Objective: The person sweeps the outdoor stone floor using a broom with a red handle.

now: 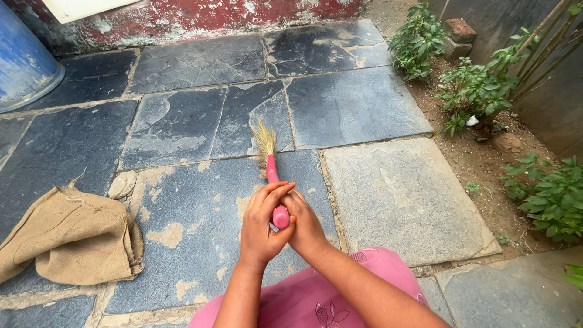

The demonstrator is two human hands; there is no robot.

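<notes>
Both hands meet over the pink handle of a small broom (271, 173), which points away from the person across the stone floor (358, 106). The left hand (261, 228) is curled around the near end of the handle, fingers wrapped over the top and thumb alongside, so it is closed on the broom. The right hand (303, 226) presses in from the other side, its fingers folded against the same rounded end and touching the left hand; it too is closed on the broom. The straw-coloured bristles fan out at the far end, lying over a joint between two dark slabs near the middle of the floor; whether they touch the stone cannot be told.

The floor is made of large grey-blue slabs with pale worn patches, and one lighter slab lies toward the right edge. A crumpled burlap sack (70, 237) lies on the floor at its left edge, well apart from the hands. A blue drum (24, 61) stands at the far left corner against a peeling red wall (200, 18). Along the floor's right edge runs a strip of bare soil with green plants (480, 91). The person's pink garment (346, 291) shows at the near edge, beneath the forearms.
</notes>
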